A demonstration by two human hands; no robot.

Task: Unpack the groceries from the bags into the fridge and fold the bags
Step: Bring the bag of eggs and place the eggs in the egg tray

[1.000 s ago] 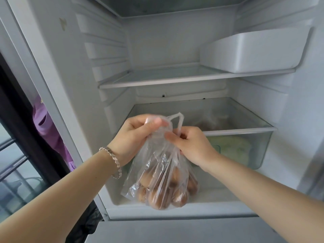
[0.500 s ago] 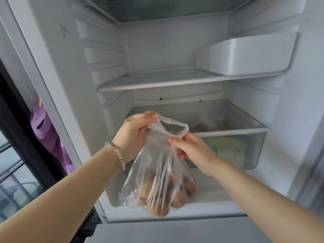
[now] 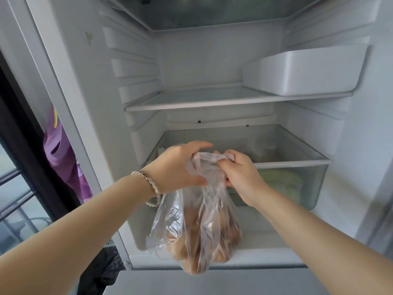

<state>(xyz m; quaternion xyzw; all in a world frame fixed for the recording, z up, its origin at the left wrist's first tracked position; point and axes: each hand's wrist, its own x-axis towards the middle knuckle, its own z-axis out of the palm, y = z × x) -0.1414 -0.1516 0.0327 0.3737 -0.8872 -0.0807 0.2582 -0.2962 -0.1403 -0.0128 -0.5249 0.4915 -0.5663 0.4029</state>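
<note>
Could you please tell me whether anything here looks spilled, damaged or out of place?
Nothing serious stands out. The clear plastic bag of brown rounded items hangs intact from the left hand and right hand, and nothing has spilled. The only oddity is a small yellowish mark on the fridge's white left inner wall.

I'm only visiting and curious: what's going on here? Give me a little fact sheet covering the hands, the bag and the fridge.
Left hand: grips the top of the clear plastic bag
Right hand: grips the bag's bunched handles
Bag contents: brown rounded items, kind unclear
Bag position: hanging before the open fridge
Shelf: white tray on its right side
Drawer: clear, pale green vegetable inside
</note>
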